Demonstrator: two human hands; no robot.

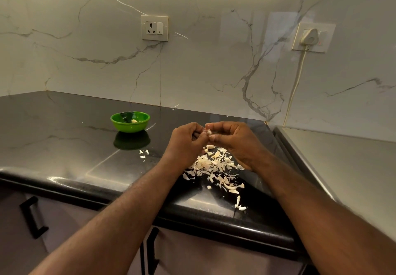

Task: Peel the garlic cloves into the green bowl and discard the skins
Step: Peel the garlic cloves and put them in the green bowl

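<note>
Both hands were up over the black tabletop, the left hand and the right hand meeting fingertip to fingertip. Each grip was pinching the same small garlic clove, which showed a bit of pale skin. The green bowl stood well off to their left, nearer the wall, and I could make out only one peeled clove in it. A loose heap of skins lay right under the hands, a few scraps strayed toward the bowl. Going by that heap, the peeling looked well under way. No skins were cleared yet, and the held clove was not yet in the bowl.
</note>
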